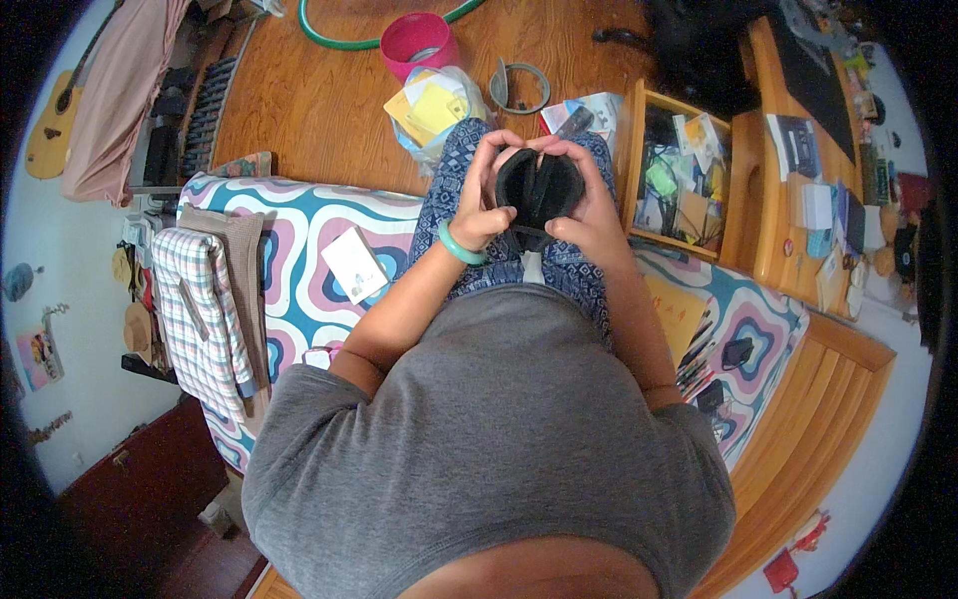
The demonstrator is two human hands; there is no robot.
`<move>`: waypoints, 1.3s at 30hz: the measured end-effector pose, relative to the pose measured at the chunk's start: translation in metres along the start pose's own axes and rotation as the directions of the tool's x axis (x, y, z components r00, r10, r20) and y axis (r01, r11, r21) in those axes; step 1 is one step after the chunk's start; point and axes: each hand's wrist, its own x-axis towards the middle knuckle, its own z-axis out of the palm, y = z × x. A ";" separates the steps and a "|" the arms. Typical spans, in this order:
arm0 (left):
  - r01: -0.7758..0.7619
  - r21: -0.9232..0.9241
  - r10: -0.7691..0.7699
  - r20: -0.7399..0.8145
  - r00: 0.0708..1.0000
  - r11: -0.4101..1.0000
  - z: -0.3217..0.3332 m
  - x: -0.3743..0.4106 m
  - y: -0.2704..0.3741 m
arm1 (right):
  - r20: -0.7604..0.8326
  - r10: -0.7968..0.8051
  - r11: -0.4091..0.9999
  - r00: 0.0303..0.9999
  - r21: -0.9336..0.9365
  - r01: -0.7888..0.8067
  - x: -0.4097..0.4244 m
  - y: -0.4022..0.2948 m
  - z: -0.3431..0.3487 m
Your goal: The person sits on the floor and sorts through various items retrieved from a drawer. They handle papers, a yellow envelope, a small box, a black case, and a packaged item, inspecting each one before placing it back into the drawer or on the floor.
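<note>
Above my lap, both hands spread apart a small black case [540, 183], perhaps a pouch, whose dark inside faces up. My left hand [486, 198] grips its left side, the thumb on the near edge; a pale green bangle [458, 245] circles that wrist. On the right side my right hand [591, 210] holds it in the same way, and the fingertips of both hands nearly meet at the far edge. I cannot tell whether anything lies inside the case. A white box or booklet [355, 265] lies on the patterned bedspread [299, 299] left of my legs.
An open wooden drawer [636, 165] full of small items stands at the right beside a desk [786, 239]. Beyond my knees are a plastic bag with yellow papers [430, 108], a pink bin [419, 45] and a grey ring [520, 88]. Folded clothes [198, 307] lie left.
</note>
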 end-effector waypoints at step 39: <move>0.456 -0.392 -0.503 -0.019 0.864 0.799 -0.048 -0.012 -0.030 | -0.217 -0.032 0.964 0.976 -0.266 -0.027 -0.026 0.049 -0.010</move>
